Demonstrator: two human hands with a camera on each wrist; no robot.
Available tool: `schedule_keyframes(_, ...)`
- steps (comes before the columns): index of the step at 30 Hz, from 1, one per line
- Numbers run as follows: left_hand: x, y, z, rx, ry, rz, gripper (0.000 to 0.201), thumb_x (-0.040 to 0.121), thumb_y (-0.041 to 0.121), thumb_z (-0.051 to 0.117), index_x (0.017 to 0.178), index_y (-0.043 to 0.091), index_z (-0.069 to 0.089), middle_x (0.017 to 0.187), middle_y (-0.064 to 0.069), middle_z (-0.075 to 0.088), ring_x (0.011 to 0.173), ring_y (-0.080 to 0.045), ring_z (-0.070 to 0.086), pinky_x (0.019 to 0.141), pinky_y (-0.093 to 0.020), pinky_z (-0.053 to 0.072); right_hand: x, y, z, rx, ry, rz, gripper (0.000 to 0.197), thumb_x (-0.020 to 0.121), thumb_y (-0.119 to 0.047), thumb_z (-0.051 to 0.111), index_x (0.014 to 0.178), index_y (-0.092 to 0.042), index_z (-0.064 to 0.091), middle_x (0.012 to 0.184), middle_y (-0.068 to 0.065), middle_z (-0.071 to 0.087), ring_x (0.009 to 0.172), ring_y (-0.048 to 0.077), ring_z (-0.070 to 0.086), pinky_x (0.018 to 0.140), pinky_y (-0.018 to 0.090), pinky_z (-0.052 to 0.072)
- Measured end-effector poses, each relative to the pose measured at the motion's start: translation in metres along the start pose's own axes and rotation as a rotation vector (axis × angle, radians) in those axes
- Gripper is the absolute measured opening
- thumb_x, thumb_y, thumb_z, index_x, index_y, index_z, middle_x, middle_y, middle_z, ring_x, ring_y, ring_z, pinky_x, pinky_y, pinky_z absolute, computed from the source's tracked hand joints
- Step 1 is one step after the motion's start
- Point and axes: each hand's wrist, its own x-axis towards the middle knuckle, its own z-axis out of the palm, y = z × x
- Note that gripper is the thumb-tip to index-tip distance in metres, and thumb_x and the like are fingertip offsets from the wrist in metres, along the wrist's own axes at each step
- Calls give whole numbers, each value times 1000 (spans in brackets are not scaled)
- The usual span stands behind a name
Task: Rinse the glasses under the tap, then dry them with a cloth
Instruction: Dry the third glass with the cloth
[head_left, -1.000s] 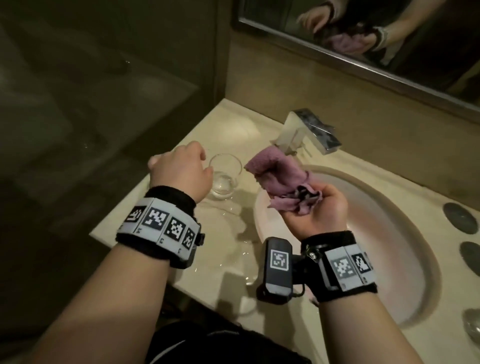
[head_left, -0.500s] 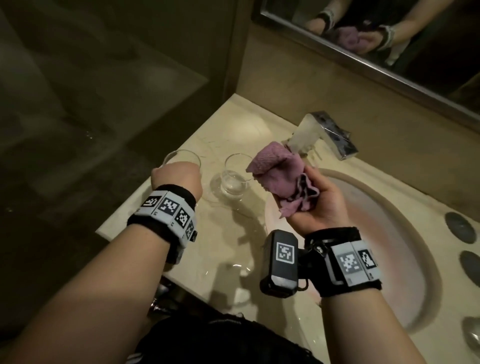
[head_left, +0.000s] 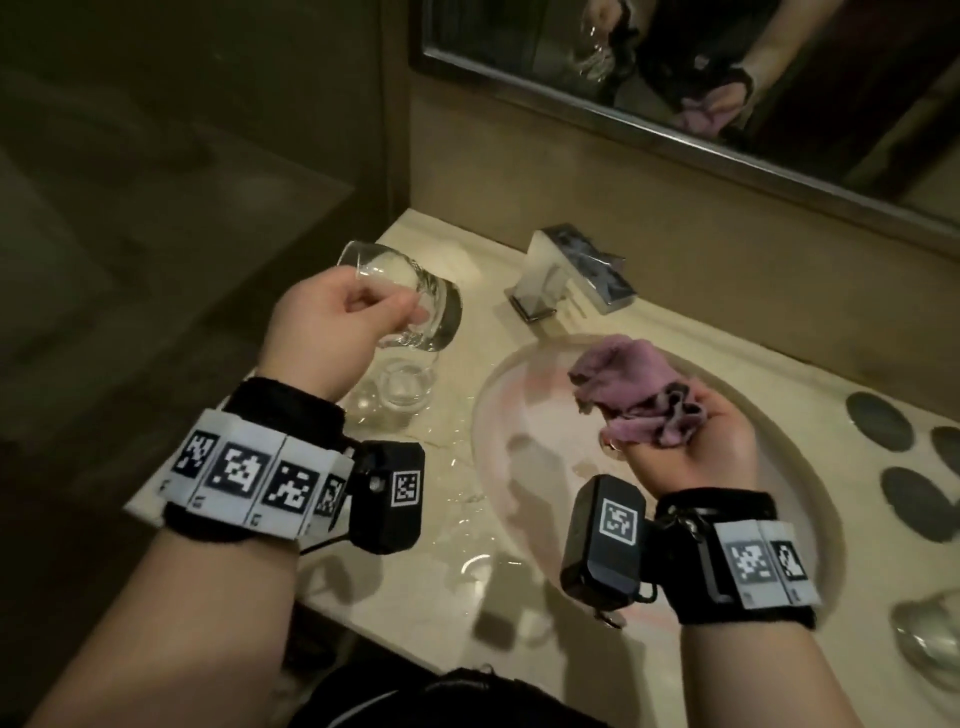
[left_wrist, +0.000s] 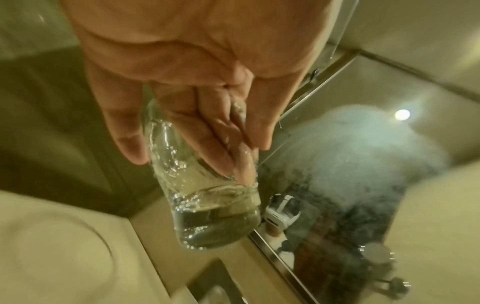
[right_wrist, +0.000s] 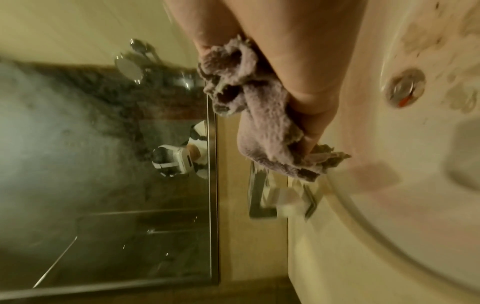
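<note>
My left hand (head_left: 337, 317) has just lifted a glass (head_left: 415, 299) off the bench (head_left: 467, 499), fingers (left_wrist: 207, 127) wrapped round it, tilted toward the cloth (head_left: 631, 397) bunched in my right hand (head_left: 691, 441), so drying comes next.

The left hand (head_left: 332, 332) has lifted one glass (head_left: 410, 299) off the counter (head_left: 457, 525); it now hangs tilted on its side above the second glass (head_left: 405, 389). The right hand (head_left: 691, 447), gripping the purple cloth (head_left: 634, 395), has moved from beside the tap (head_left: 566, 275) to over the basin (head_left: 524, 415).
</note>
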Motion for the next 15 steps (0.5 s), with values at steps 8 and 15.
schedule_keyframes(8, -31, -8, 150, -844, -303, -557, 15, 91, 16, 52, 82, 15, 65, 71, 3, 72, 68, -10, 67, 77, -39, 51, -43, -76, -78, -18, 140, -157, 75, 24, -10, 89, 97, -11, 76, 104, 25, 67, 95, 37, 64, 86, 42, 40)
schedule_keyframes(15, -66, -8, 229, -1327, -379, -945, 13, 85, 23, 57, 83, 14, 66, 65, 5, 65, 56, -11, 64, 89, -54, 44, -73, -126, -120, -373, 334, -335, 24, 98, -9, 32, 101, -7, 56, 66, 18, 51, 53, 28, 49, 37, 28, 45)
